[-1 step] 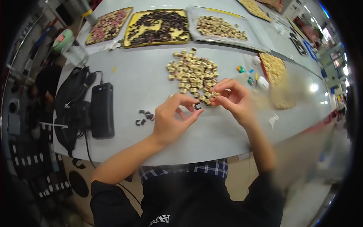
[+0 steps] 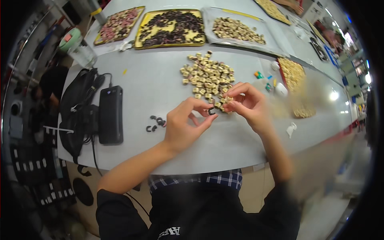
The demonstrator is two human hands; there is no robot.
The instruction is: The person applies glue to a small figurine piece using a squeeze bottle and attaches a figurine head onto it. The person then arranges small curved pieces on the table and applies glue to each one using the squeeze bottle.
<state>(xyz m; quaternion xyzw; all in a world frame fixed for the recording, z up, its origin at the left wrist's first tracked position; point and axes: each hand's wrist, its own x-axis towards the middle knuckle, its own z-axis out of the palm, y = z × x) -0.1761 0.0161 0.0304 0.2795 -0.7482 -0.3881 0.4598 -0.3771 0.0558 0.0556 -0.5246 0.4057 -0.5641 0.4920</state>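
My left hand (image 2: pixel 181 123) pinches a small black C-shaped piece (image 2: pixel 211 111) between thumb and forefinger. Close to its right, my right hand (image 2: pixel 252 105) grips a small cream-coloured piece (image 2: pixel 229 99) with its fingertips. The two pieces are apart. Just beyond both hands lies a loose pile of small cream block-like pieces (image 2: pixel 208 76), some with dark parts. Several black C-shaped pieces (image 2: pixel 154 124) rest on the grey table (image 2: pixel 140 152) to the left of my left hand.
A black power bank (image 2: pixel 111 116) with cables and a black bag (image 2: pixel 74 116) lie at left. Along the back stand a yellow tray (image 2: pixel 138 42) of dark pieces and a white tray (image 2: pixel 276 50) of cream ones. A red-edged tray (image 2: pixel 282 72) sits at right.
The table and its things appear shifted slightly right in the picture. Both hands keep hold of the same pieces and have barely moved.
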